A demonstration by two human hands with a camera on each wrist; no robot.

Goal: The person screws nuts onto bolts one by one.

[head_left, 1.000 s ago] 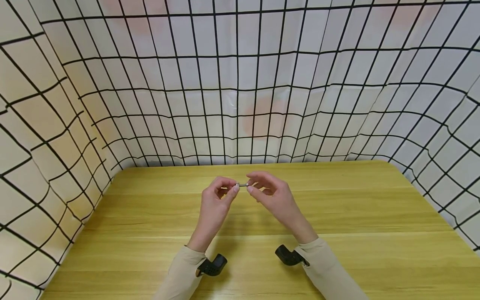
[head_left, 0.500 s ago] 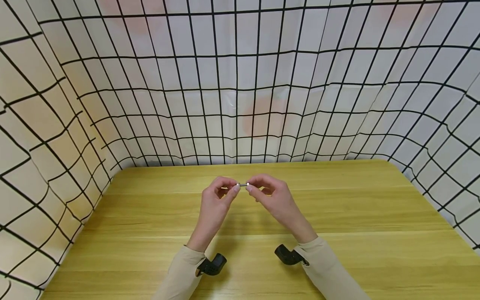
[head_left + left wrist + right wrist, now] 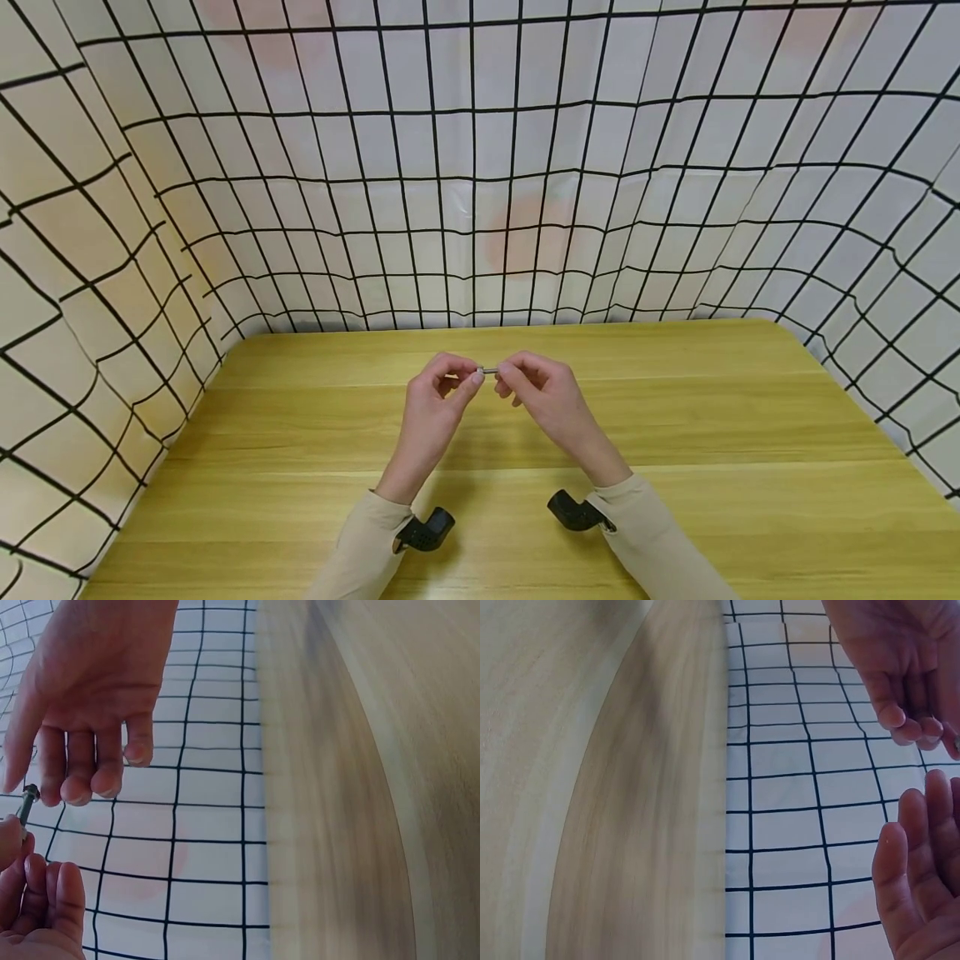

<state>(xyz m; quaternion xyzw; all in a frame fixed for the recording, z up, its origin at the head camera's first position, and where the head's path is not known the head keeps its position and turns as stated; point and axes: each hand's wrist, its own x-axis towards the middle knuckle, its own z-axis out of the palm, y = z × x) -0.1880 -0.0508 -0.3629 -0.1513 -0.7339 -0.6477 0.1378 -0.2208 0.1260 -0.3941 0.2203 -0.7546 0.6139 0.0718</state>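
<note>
A small metal bolt (image 3: 490,371) lies level between the two hands, held up over the table. My left hand (image 3: 437,396) pinches its left end between thumb and index finger. At the other end my right hand (image 3: 549,398) has its thumb and index finger around the tip, covering it in the head view. The left wrist view shows a hex nut (image 3: 31,790) on that end, between the right thumb and index finger, with the bolt's shank below it. Other fingers of both hands are loosely curled. The right wrist view cuts the bolt off at its right edge.
A wooden table (image 3: 300,450) spreads beneath the hands. White sheeting with a black grid (image 3: 495,142) rises behind it and along both sides. Black wrist cameras sit at the left cuff (image 3: 426,530) and the right cuff (image 3: 573,510).
The right thumb and fingers opened a little a second ago, closed on the bolt's end, and now have rolled, thumb forward over the tip. The left hand has shifted slightly right.
</note>
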